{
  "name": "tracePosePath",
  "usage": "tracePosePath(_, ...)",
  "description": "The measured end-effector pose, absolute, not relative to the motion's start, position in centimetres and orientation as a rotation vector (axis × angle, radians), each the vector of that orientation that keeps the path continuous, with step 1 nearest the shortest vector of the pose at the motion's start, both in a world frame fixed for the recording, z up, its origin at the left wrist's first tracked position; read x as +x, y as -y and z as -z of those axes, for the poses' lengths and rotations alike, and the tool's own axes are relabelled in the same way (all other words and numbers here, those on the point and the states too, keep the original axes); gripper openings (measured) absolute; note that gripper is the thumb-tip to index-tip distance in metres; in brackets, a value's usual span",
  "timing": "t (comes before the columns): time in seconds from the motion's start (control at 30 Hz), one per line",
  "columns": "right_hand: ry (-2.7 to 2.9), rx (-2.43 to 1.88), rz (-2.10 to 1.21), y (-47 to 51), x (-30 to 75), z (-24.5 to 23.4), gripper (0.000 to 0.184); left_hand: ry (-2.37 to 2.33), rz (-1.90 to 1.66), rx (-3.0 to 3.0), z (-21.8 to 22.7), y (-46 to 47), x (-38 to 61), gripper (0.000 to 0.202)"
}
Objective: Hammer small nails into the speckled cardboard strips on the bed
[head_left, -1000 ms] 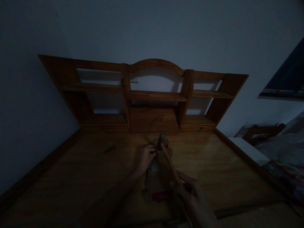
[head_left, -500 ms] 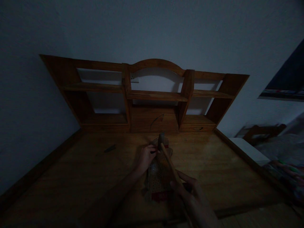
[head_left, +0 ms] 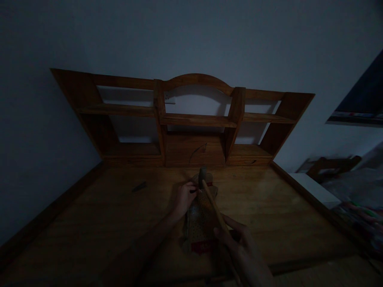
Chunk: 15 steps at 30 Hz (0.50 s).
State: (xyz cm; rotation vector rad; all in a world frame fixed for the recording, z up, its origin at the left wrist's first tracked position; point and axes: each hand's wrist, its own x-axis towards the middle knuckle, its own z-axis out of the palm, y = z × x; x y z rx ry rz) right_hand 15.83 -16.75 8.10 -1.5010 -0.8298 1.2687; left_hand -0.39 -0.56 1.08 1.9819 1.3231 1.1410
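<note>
My right hand (head_left: 239, 239) is closed round the wooden handle of a hammer (head_left: 213, 202), whose dark head points away from me. Beneath the hammer lies a worn piece of cardboard (head_left: 200, 223), brown and speckled with red bands at its near and far ends. Close beside the hammer head, my left hand (head_left: 184, 196) has its thumb and fingers pinched together over the cardboard's far part. Whatever those fingertips hold is too small and dark to make out.
The cardboard rests on a wooden desk (head_left: 263, 211) with raised side edges. Left of my hands lies a small dark tool (head_left: 139, 186), perhaps pliers. A wooden shelf unit (head_left: 197, 119) stands along the back against the wall. On the right are a white surface (head_left: 314, 189) and a wooden chair back (head_left: 332, 164).
</note>
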Motion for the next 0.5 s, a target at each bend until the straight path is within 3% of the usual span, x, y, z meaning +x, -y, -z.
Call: tracePosePath(0.5, 0.897, -1.460, -1.340, 17.1, 16.3, -9.4, 0.067, -1.338, -1.123, 1.975, -1.0, 0.6, -0.4, 0.016)
